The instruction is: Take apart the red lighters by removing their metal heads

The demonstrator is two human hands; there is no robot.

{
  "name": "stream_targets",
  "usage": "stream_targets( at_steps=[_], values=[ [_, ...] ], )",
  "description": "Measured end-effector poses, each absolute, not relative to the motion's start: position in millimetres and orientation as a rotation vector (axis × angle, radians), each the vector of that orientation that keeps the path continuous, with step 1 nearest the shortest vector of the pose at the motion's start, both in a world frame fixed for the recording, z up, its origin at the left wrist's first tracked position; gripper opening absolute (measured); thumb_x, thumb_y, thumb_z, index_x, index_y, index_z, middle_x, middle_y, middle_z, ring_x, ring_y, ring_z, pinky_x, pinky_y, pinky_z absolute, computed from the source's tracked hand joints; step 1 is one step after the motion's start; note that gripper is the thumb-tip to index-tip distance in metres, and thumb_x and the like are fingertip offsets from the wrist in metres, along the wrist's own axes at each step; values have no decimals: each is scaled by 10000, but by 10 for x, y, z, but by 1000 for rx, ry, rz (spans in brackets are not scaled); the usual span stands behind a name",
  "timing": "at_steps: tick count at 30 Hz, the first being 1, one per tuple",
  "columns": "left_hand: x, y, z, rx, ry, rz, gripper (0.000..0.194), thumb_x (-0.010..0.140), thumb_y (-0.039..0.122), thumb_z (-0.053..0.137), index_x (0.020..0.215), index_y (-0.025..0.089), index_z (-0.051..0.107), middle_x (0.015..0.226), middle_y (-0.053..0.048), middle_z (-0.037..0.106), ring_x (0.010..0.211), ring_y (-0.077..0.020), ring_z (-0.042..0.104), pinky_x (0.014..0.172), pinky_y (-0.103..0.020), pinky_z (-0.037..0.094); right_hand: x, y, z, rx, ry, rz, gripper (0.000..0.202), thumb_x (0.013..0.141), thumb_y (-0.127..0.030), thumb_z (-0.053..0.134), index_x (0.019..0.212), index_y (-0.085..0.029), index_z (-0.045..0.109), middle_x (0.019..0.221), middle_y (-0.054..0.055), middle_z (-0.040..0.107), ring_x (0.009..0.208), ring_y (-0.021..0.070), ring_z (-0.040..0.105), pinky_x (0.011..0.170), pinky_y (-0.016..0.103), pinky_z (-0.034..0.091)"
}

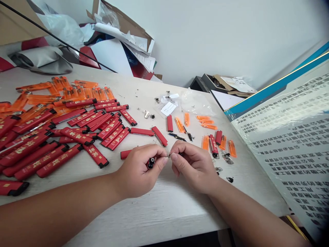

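My left hand [146,168] is closed. A small black piece with a round metal end [151,162] shows between its curled fingers and thumb; the rest of the piece is hidden. My right hand [192,166] pinches with thumb and forefinger, and both hands' fingertips nearly meet over the table. Between them is a tiny metallic bit [169,155], too small to name. A red lighter body [125,154] shows behind my left hand, partly covered. Just beyond the hands lie a red casing [159,136], another red casing [170,123] and a black pen-like tool [177,137].
Red lighters [77,135] with black tops and orange lighters [74,92] are heaped at left. Orange bodies [207,122] and small metal parts [227,157] lie at right. A plastic bag [196,103] is farther back. A printed board [288,137] leans along the right edge.
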State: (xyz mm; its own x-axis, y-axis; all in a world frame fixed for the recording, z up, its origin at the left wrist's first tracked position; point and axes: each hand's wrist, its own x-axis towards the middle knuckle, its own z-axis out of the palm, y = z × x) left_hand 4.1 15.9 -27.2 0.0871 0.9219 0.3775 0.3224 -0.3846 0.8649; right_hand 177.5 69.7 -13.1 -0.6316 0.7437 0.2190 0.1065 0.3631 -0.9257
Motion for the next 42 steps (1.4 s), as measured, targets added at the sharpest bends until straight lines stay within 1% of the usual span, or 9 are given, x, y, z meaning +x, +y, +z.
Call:
stream_targets(
  at_steps=[4, 6, 10, 13, 18, 25, 29, 34, 42],
  values=[
    [52, 152, -283, 1730, 1296, 1280, 42, 857, 192, 558, 864, 174, 595, 711, 14, 600, 633, -98, 536, 567, -216, 457, 1770, 688, -127, -657, -2066, 827, 88, 894, -150, 533, 817, -178, 565, 666, 8, 532, 572, 110, 488, 488, 241, 413],
    [61, 149, -280, 1730, 1348, 1248, 92, 852, 202, 562, 926, 171, 605, 740, 2, 612, 644, -105, 549, 542, -211, 452, 1772, 673, -114, -566, -2082, 660, 97, 872, -97, 529, 850, -185, 563, 695, 17, 543, 617, 125, 501, 530, 261, 429],
    [75, 148, -271, 1785, 1377, 1187, 96, 842, 151, 524, 895, 174, 601, 729, 7, 597, 617, -101, 531, 540, -218, 436, 1753, 631, -75, -363, -2227, 509, 177, 843, -38, 519, 928, -187, 561, 764, 42, 572, 700, 147, 551, 574, 270, 470],
    [82, 151, -270, 1824, 1351, 1181, 154, 783, 65, 505, 852, 180, 581, 742, 14, 598, 644, -106, 538, 590, -233, 445, 1726, 623, -81, -289, -2294, 462, 215, 855, -35, 487, 984, -196, 546, 820, 57, 601, 762, 162, 579, 613, 279, 499],
    [83, 156, -282, 1870, 1307, 1210, 243, 705, -17, 468, 808, 190, 544, 725, 31, 583, 656, -108, 527, 598, -233, 433, 1705, 652, -120, -259, -2312, 452, 177, 872, -52, 484, 965, -191, 541, 806, 56, 586, 761, 162, 558, 640, 287, 508],
    [71, 154, -303, 1887, 1297, 1209, 254, 697, -30, 466, 816, 179, 546, 758, 25, 593, 694, -109, 533, 623, -236, 425, 1704, 662, -109, -242, -2338, 461, 175, 878, -40, 480, 953, -183, 547, 800, 56, 549, 751, 155, 526, 621, 280, 498],
    [79, 156, -314, 1890, 1283, 1199, 236, 695, -32, 466, 781, 184, 507, 754, 27, 573, 696, -113, 520, 622, -241, 410, 1710, 674, -117, -238, -2365, 483, 161, 872, -27, 486, 926, -163, 554, 808, 59, 529, 741, 145, 515, 613, 266, 492],
    [81, 156, -329, 1902, 1274, 1188, 217, 711, -24, 455, 737, 191, 450, 733, 27, 548, 684, -117, 505, 613, -245, 396, 1722, 696, -117, -233, -2399, 485, 188, 857, 1, 475, 926, -158, 547, 822, 65, 528, 755, 150, 506, 626, 274, 491],
    [90, 155, -344, 1944, 1255, 1190, 217, 713, -22, 456, 750, 191, 437, 734, 25, 522, 686, -119, 491, 615, -245, 389, 1762, 713, -103, -225, -2439, 453, 244, 823, 42, 457, 939, -161, 530, 835, 49, 484, 744, 135, 479, 614, 258, 471]
  ],
)
